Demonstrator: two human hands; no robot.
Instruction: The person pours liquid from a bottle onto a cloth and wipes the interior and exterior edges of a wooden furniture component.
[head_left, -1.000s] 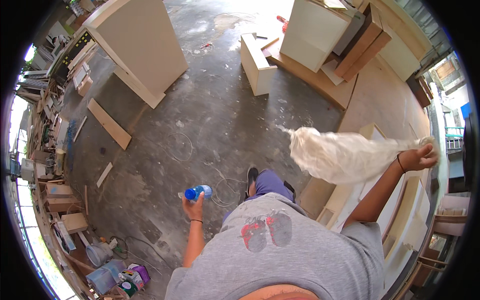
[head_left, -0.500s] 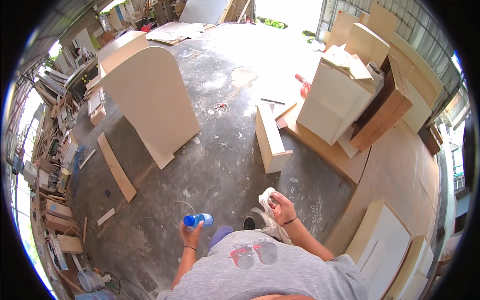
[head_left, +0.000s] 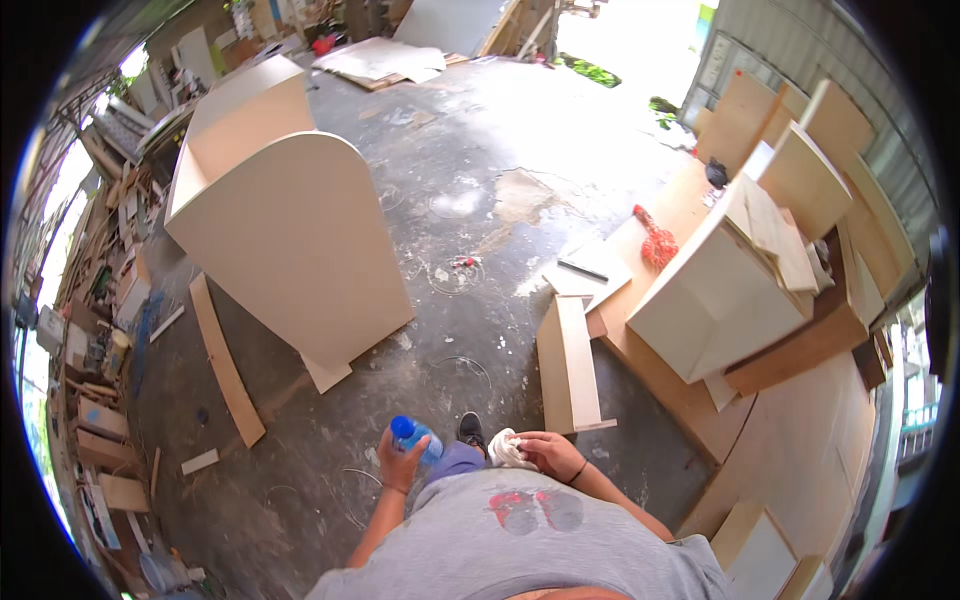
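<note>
My left hand [head_left: 400, 464] is wrapped round a clear plastic bottle [head_left: 432, 447] with a blue cap, tilted in front of my body. Close to my waist, my right hand [head_left: 553, 455] pinches a bunched white cloth [head_left: 510, 449]; some of its fingers are hidden behind the cloth. One dark shoe [head_left: 470, 428] shows on the floor between the hands.
A large curved-top wooden cabinet [head_left: 300, 240] stands ahead on the left. A small wooden box frame [head_left: 567, 365] stands right of centre, beside stacked cabinets [head_left: 720, 280] and a red bundle [head_left: 656, 240]. A long curved strip [head_left: 222, 360] lies on the concrete floor. Scrap wood lines the left wall.
My right hand has come down and inward, and the cloth that hung loose is now bunched up. The bottle has moved slightly right. A foot has come further forward and the view has shifted.
</note>
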